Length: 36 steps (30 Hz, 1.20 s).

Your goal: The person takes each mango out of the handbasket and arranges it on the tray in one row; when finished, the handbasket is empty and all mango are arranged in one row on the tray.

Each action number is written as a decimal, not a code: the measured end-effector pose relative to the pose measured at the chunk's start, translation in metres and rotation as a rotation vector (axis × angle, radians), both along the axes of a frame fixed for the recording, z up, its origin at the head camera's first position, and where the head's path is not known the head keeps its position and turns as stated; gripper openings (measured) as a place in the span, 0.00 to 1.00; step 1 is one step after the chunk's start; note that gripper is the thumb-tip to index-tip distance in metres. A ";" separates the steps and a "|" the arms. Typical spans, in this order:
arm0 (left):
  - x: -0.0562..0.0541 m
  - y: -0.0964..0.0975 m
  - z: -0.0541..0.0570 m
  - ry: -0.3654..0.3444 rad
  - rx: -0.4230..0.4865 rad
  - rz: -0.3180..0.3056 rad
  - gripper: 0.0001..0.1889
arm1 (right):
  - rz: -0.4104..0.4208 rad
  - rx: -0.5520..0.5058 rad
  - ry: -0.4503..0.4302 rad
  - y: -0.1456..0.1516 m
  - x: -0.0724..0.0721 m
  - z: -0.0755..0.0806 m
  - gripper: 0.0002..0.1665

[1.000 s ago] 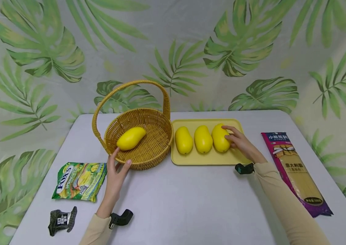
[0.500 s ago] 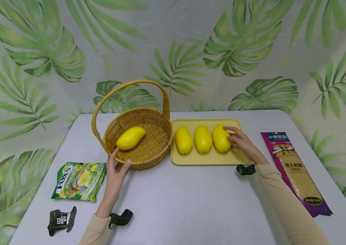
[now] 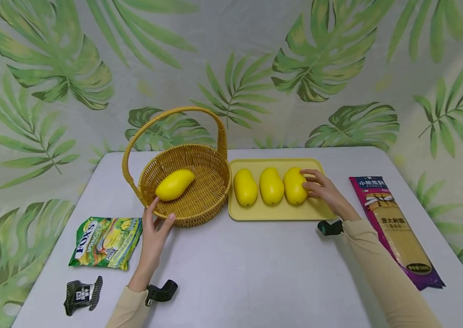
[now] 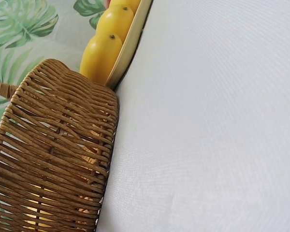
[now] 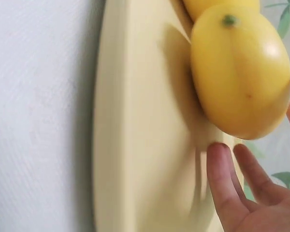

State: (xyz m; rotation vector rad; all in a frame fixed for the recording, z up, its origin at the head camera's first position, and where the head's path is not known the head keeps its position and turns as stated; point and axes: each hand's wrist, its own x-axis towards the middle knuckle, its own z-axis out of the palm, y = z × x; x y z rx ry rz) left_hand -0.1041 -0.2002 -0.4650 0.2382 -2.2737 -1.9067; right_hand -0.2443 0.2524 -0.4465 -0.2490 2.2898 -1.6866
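In the head view, a yellow mango [image 3: 175,185] lies inside a round wicker basket [image 3: 211,207] with a tall hoop handle. My left hand [image 3: 156,232] rests at the basket's near left rim, fingers and thumb spread, one fingertip close to the mango. The left wrist view shows the basket's woven side [image 4: 53,145] but not the hand. Three more mangoes lie side by side on a yellow tray [image 3: 256,214]. Beside the rightmost mango [image 3: 295,186] is my right hand [image 3: 326,191], its fingers extended. The right wrist view shows fingers [image 5: 224,181] just below that mango [image 5: 241,72].
The tray stands directly to the right of the basket. A green FOX'S candy bag [image 3: 106,243] and a small black packet [image 3: 82,296] lie at left. At right lies a long pack of spaghetti [image 3: 395,228]. A leaf-patterned cloth [image 3: 248,27] hangs behind the table.
My right hand has shifted very slightly to the right beside the rightmost mango. The left hand, basket and mangoes stay as they were.
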 end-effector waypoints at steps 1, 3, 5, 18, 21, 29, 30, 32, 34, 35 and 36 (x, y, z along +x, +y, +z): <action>0.000 0.000 0.000 0.000 0.000 0.000 0.35 | -0.008 0.008 0.021 0.001 0.000 0.001 0.32; 0.000 0.000 0.000 0.000 -0.003 -0.001 0.35 | -0.025 0.006 0.067 0.002 -0.002 0.003 0.32; 0.000 0.000 0.000 0.002 -0.007 -0.002 0.35 | -0.044 0.008 0.117 0.003 -0.003 0.007 0.31; -0.001 -0.002 -0.001 0.011 -0.027 0.000 0.35 | 0.110 -0.144 0.227 -0.072 -0.011 0.047 0.27; -0.002 -0.002 -0.002 0.011 -0.033 0.001 0.35 | 0.190 -0.157 0.219 -0.105 -0.013 0.054 0.26; -0.003 -0.002 -0.004 0.013 -0.013 -0.004 0.35 | 0.361 -0.152 0.174 -0.194 -0.020 0.069 0.27; -0.003 -0.002 -0.003 0.013 -0.012 -0.003 0.35 | 0.374 -0.140 0.168 -0.204 -0.021 0.070 0.27; -0.003 -0.002 -0.003 0.014 -0.012 0.000 0.35 | 0.397 -0.105 0.162 -0.221 -0.023 0.072 0.28; -0.004 -0.002 -0.003 0.015 -0.015 0.004 0.35 | 0.417 -0.080 0.153 -0.235 -0.025 0.073 0.28; -0.004 -0.002 -0.003 0.018 -0.015 0.007 0.35 | 0.424 -0.071 0.146 -0.242 -0.026 0.074 0.28; -0.004 -0.002 -0.003 0.019 -0.018 0.009 0.35 | 0.430 -0.063 0.140 -0.248 -0.027 0.074 0.28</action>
